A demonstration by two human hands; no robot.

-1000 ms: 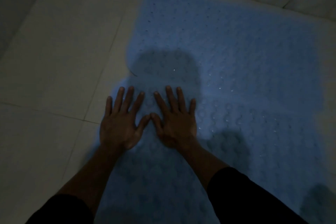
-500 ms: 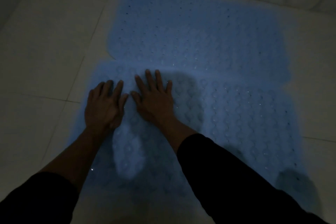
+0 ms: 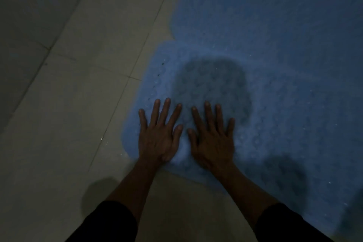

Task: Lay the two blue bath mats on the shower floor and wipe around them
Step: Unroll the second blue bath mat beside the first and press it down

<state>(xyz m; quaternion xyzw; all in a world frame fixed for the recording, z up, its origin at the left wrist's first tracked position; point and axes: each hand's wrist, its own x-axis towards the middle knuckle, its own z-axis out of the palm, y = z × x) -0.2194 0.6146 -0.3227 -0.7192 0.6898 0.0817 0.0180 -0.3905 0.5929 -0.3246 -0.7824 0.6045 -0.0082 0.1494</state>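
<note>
Two blue bath mats with a bubbled surface lie side by side on the pale tiled floor. The near mat fills the middle and right of the view. The far mat lies beyond it, and their edges meet near the notch at the left. My left hand presses flat on the near mat's left corner, fingers spread. Beside it, thumbs almost touching, my right hand also lies flat with fingers spread. Neither hand holds anything.
Light is dim. Pale floor tiles with dark grout lines extend left of the mats and under my forearms. A round shadow falls on the mat just beyond my fingers. Small wet glints dot the tile near the mat's left edge.
Both hands have slid back toward me and to the near mat's front left corner, and their fingers have spread wider. The view has shifted left, showing more bare tile.
</note>
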